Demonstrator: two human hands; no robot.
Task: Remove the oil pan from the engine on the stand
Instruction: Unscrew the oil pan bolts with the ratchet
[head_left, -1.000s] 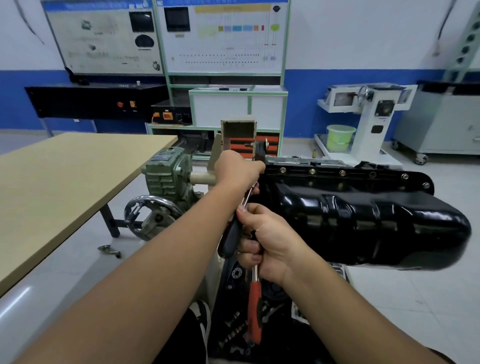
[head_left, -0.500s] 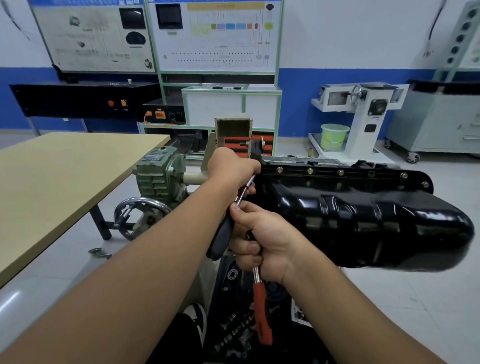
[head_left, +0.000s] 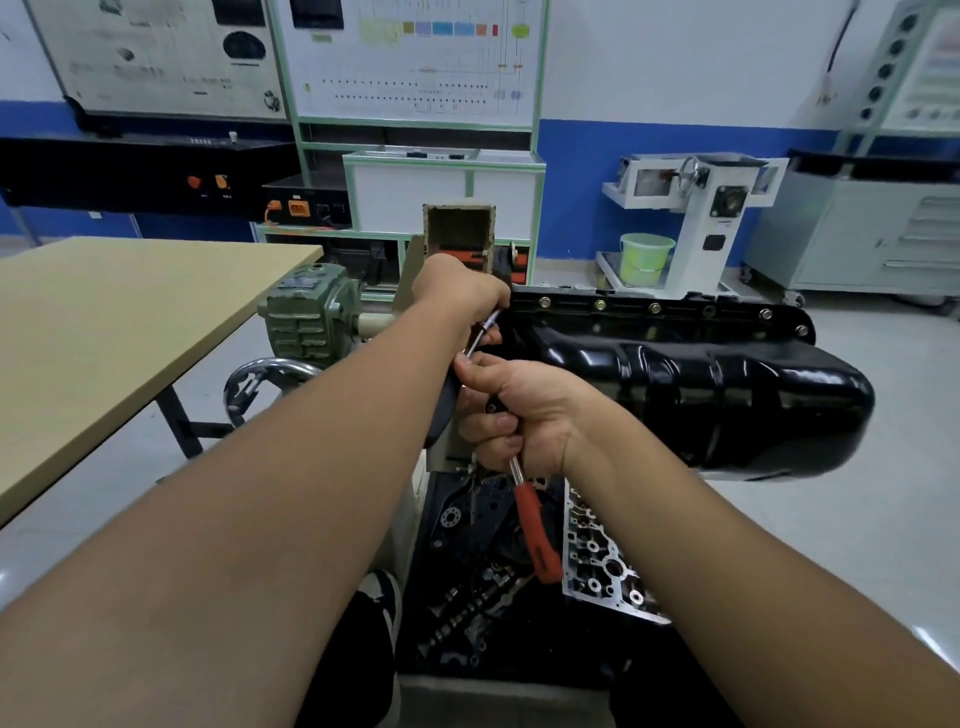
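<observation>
The glossy black oil pan (head_left: 727, 395) hangs sideways on the engine stand, with a row of bolts (head_left: 654, 307) along its upper flange. My left hand (head_left: 457, 291) is curled over the top end of a thin metal shaft at the pan's near left corner. That tool's black handle (head_left: 441, 410) slants down beside my left forearm. Just below, my right hand (head_left: 519, 410) grips the steel shank of a red-handled ratchet (head_left: 537, 530), whose handle points down. My right thumb touches the thin shaft.
A wooden table (head_left: 130, 322) stands to the left. The stand's green gearbox (head_left: 306, 312) and chrome handwheel (head_left: 265, 379) sit left of my hands. Below lie a cylinder head (head_left: 602, 561) and loose engine parts. A green bucket (head_left: 644, 257) and grey cabinet (head_left: 857, 234) stand behind.
Both hands stay at the pan's left corner. The ratchet's red handle has swung slightly to the right at its lower end. My view has shifted a little.
</observation>
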